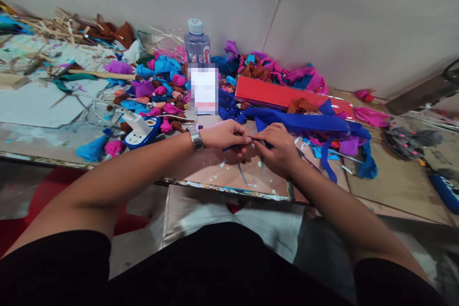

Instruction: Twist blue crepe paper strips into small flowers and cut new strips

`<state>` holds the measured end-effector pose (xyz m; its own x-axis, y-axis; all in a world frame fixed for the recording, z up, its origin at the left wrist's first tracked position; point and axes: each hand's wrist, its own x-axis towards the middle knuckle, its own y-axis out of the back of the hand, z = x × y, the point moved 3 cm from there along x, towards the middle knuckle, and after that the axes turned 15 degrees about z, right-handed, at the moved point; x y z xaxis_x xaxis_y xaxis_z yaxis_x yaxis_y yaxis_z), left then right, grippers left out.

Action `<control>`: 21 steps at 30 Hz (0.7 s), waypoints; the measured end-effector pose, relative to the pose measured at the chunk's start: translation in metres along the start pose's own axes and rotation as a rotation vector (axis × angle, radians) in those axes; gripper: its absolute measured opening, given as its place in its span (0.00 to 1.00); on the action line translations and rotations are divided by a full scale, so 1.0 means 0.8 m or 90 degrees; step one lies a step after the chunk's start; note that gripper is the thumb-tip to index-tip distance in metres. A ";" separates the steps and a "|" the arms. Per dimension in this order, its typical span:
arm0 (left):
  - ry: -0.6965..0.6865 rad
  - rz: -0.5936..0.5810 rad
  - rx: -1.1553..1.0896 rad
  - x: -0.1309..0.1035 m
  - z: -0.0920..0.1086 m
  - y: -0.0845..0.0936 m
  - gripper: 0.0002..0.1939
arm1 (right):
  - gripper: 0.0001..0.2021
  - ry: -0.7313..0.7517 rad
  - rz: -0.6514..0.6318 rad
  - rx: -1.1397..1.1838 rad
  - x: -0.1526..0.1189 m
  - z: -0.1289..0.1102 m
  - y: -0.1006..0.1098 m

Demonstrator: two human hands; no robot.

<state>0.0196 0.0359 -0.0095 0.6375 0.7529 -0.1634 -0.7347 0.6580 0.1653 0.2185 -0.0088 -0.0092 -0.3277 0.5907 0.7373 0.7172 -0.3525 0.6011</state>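
My left hand [229, 136], below a metal-banded watch [195, 137], pinches a narrow strip of dark blue material [233, 147] near the table's front edge. Fingertip to fingertip with it, my right hand [278, 147] is closed on the same dark blue material. The fingers hide most of the piece. Just behind my right hand lies a long blue strip of fabric or paper [297, 120], its end curling down at the right.
Behind the hands stand a bottle [197, 43] and a blurred-out upright object [203, 90]. A red flat pack [287, 95] lies right of them. Colourful crumpled pieces [143, 88] and a power strip [141, 136] are at the left; cardboard [390, 181] is at the right.
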 end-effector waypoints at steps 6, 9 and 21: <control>0.002 0.009 0.009 -0.001 0.002 0.000 0.20 | 0.07 0.021 0.015 0.009 -0.001 0.000 0.001; 0.008 0.012 0.012 -0.002 0.004 0.000 0.21 | 0.06 0.026 0.007 0.008 -0.001 0.001 0.001; -0.068 0.045 0.119 0.002 0.002 0.002 0.20 | 0.05 0.007 -0.004 -0.012 -0.001 0.000 0.001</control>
<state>0.0194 0.0381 -0.0079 0.6142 0.7880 -0.0429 -0.7291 0.5875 0.3510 0.2192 -0.0093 -0.0093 -0.3390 0.5847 0.7370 0.7037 -0.3623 0.6111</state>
